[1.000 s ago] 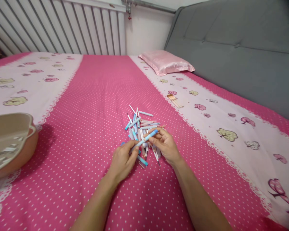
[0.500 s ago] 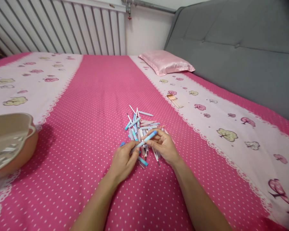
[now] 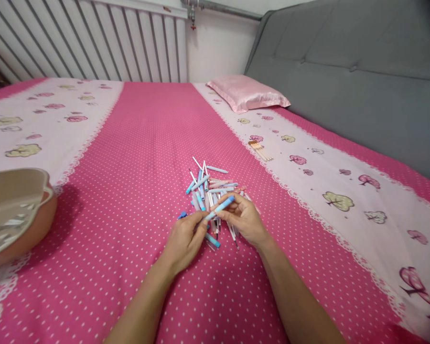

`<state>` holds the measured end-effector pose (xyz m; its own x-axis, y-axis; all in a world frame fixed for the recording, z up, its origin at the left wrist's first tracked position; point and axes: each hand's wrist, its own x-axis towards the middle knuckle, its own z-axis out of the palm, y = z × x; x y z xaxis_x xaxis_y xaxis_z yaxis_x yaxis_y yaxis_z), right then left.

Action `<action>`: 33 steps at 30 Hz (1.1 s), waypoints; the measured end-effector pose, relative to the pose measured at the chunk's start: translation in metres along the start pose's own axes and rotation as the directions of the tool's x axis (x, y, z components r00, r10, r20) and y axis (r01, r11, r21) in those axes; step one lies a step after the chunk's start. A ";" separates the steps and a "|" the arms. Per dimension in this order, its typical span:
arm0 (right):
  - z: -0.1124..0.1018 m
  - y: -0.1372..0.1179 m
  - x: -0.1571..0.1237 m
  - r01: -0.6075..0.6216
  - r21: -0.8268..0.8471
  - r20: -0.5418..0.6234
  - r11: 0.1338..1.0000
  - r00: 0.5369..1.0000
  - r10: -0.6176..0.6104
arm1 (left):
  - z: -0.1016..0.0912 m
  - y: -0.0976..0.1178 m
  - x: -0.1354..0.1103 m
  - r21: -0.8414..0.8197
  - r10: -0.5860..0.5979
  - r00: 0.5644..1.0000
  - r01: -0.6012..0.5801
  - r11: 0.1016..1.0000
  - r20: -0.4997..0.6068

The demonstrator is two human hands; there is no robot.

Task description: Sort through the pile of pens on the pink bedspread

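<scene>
- The blue pen point(image 3: 221, 206) lies slantwise between the fingers of both hands, raised over the loose pile, its darker blue end pointing up and away.
- The fingers of the left hand point(image 3: 186, 239) pinch the pen's lower, nearer end between thumb and forefinger, covering the tip.
- The fingers of the right hand point(image 3: 246, 219) close lightly around the upper barrel, thumb on the near side and fingertips behind.
- It should be very light, so a fingertip pinch ought to carry it without strain.
- The barrel looks like stiff, smooth plastic: unlikely to bend, but apt to roll or slide if held at one point only.
- Best hold: thumb and forefinger across the barrel, one grip toward each end, as the fingers sit here.
- Just beneath and beyond the fingers, the pile of pens and thin sticks point(image 3: 199, 183) lies crisscrossed on the bed point(image 3: 146, 138); the slim white sticks look easier to snap than the thicker barrels.
- Well to the left of the fingers stands a basin point(image 3: 45, 212) with small pale pieces inside.
</scene>
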<state>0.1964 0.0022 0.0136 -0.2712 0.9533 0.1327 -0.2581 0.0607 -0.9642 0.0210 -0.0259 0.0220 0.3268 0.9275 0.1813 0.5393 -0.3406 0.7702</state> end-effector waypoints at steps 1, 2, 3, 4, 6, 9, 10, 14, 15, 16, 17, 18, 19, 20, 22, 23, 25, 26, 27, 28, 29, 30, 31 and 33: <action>0.000 0.000 0.000 0.000 -0.002 -0.002 1.000 1.000 0.000 | 0.000 0.000 0.000 0.004 0.005 1.000 -0.005 1.000 0.002; -0.001 0.001 0.001 0.002 -0.006 -0.005 1.000 1.000 -0.002 | 0.000 0.000 0.000 0.006 0.012 1.000 -0.012 1.000 0.006; -0.001 0.001 0.001 0.006 -0.011 -0.008 1.000 1.000 -0.006 | 0.000 -0.001 0.000 0.008 0.020 1.000 -0.020 1.000 0.012; -0.001 0.001 0.001 0.010 -0.019 -0.011 1.000 1.000 -0.010 | 0.000 -0.001 0.000 0.010 0.025 1.000 -0.026 1.000 0.014; -0.001 0.001 0.002 0.020 -0.039 -0.017 0.999 1.000 -0.021 | 0.001 -0.001 0.000 0.019 0.034 0.999 -0.034 0.999 0.012; -0.001 0.001 0.002 0.048 -0.069 -0.042 0.996 0.998 -0.051 | 0.002 -0.001 0.000 0.007 0.064 0.998 -0.064 0.998 0.002; -0.001 0.000 0.002 0.059 -0.077 -0.051 0.995 0.997 -0.063 | 0.002 -0.001 0.000 -0.005 0.075 0.997 -0.075 0.997 -0.001; -0.001 0.000 0.002 0.083 -0.098 -0.061 0.992 0.994 -0.089 | 0.003 -0.002 -0.001 -0.057 0.093 0.996 -0.094 0.994 -0.014; 0.000 0.000 0.002 0.086 -0.103 -0.060 0.991 0.994 -0.093 | 0.003 -0.002 -0.001 -0.063 0.095 0.995 -0.096 0.993 -0.019; 0.000 0.000 0.002 0.090 -0.109 -0.058 0.990 0.994 -0.097 | 0.003 -0.002 -0.001 -0.066 0.096 0.995 -0.098 0.993 -0.025; 0.000 0.000 0.002 0.095 -0.116 -0.058 0.989 0.993 -0.102 | 0.004 -0.003 -0.001 -0.068 0.099 0.995 -0.101 0.993 -0.032; 0.000 0.001 0.002 0.098 -0.122 -0.058 0.988 0.993 -0.106 | 0.004 -0.003 -0.002 -0.069 0.102 0.994 -0.104 0.992 -0.035; 0.000 0.002 0.002 0.101 -0.126 -0.058 0.987 0.992 -0.109 | 0.004 -0.003 -0.002 -0.072 0.105 0.994 -0.108 0.992 -0.036; 0.000 0.002 0.002 0.100 -0.126 -0.059 0.987 0.992 -0.108 | 0.004 -0.003 -0.002 -0.075 0.109 0.993 -0.112 0.991 -0.038; 0.000 0.003 0.002 0.091 -0.109 -0.056 0.990 0.994 -0.098 | 0.004 -0.003 -0.001 -0.085 0.117 0.992 -0.120 0.989 -0.038; 0.000 0.003 0.002 0.086 -0.093 -0.048 0.992 0.995 -0.091 | 0.004 -0.003 -0.001 -0.088 0.118 0.992 -0.121 0.989 -0.035; -0.001 0.002 0.001 0.080 -0.057 -0.017 0.995 0.997 -0.081 | 0.004 -0.002 -0.001 -0.091 0.112 0.993 -0.114 0.989 -0.027; -0.001 0.001 0.001 0.078 -0.039 0.003 0.996 0.997 -0.078 | 0.004 -0.001 -0.001 -0.091 0.104 0.994 -0.106 0.990 -0.022; -0.002 0.000 0.000 0.074 -0.023 0.023 0.997 0.997 -0.074 | 0.003 -0.001 -0.001 -0.089 0.093 0.995 -0.095 0.992 -0.019; -0.002 -0.001 -0.001 0.068 -0.008 0.040 0.998 0.997 -0.067 | 0.003 0.000 -0.001 -0.085 0.082 0.996 -0.083 0.993 -0.020; -0.003 -0.001 -0.002 0.057 0.006 0.054 0.998 0.997 -0.057 | 0.003 0.000 -0.001 -0.082 0.071 0.997 -0.072 0.994 -0.017; -0.003 -0.002 -0.002 0.044 0.016 0.062 0.999 0.997 -0.045 | 0.003 0.000 -0.001 -0.081 0.061 0.998 -0.062 0.995 -0.012; -0.003 -0.003 -0.003 0.032 0.022 0.067 0.999 0.997 -0.033 | 0.002 0.000 -0.001 -0.083 0.051 0.999 -0.052 0.995 -0.005; -0.003 -0.003 -0.003 0.018 0.020 0.066 1.000 0.998 -0.019 | 0.003 0.000 -0.001 -0.092 0.041 0.999 -0.040 0.995 0.008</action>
<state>0.2002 0.0003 0.0156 -0.3268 0.9304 0.1658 -0.2814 0.0717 -0.9569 0.0224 -0.0274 0.0200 0.3544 0.9118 0.2076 0.4521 -0.3614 0.8155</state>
